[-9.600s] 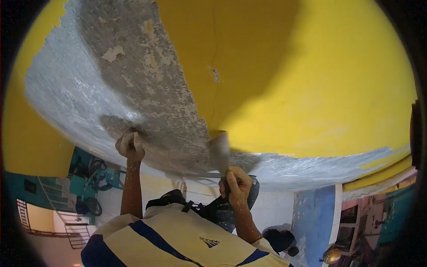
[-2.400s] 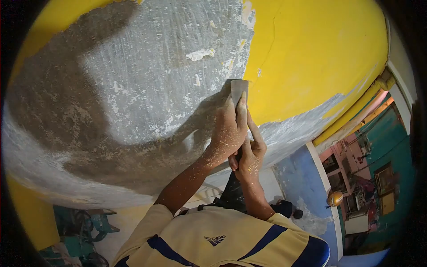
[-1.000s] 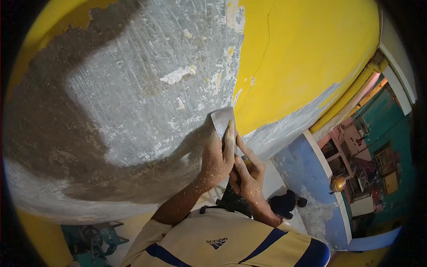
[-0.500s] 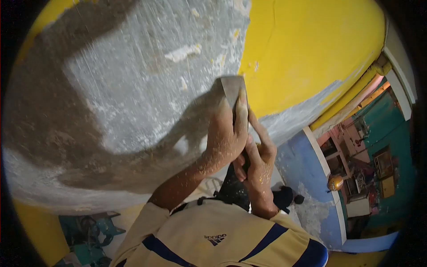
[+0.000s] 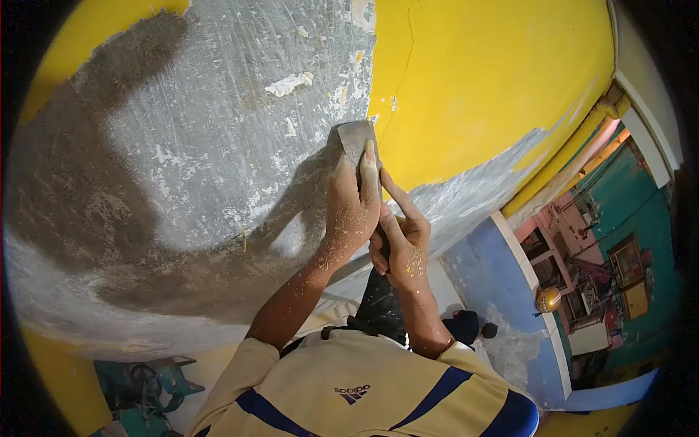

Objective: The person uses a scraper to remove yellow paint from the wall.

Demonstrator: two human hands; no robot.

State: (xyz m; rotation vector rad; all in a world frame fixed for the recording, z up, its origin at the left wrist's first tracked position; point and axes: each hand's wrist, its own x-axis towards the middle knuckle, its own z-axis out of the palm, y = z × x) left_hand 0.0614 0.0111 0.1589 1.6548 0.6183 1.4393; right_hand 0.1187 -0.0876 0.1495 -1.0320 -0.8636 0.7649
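Observation:
A scraper with a flat metal blade (image 5: 354,135) rests against the wall, its tip where bare grey plaster (image 5: 218,95) meets yellow paint (image 5: 495,80). My right hand (image 5: 409,251) is wrapped round the scraper's dark handle, which is mostly hidden by the fingers. Higher up, my left hand (image 5: 353,211) presses on the blade, one finger lying along its face. Pale flakes speckle both hands and forearms. A whitish patch (image 5: 290,84) and small paint remnants show on the grey area.
A blue wall section (image 5: 484,266) with a pale ledge stands lower right. Beyond it are an orange round object (image 5: 547,299), cluttered shelves and a teal wall (image 5: 608,207). Green metal equipment (image 5: 138,390) is at lower left. Dark objects (image 5: 463,325) lie below my right forearm.
My left hand, apart from the scraper in the oldest frame, is now on it. Since one second ago the blade has moved up along the paint edge. The view has shifted slightly.

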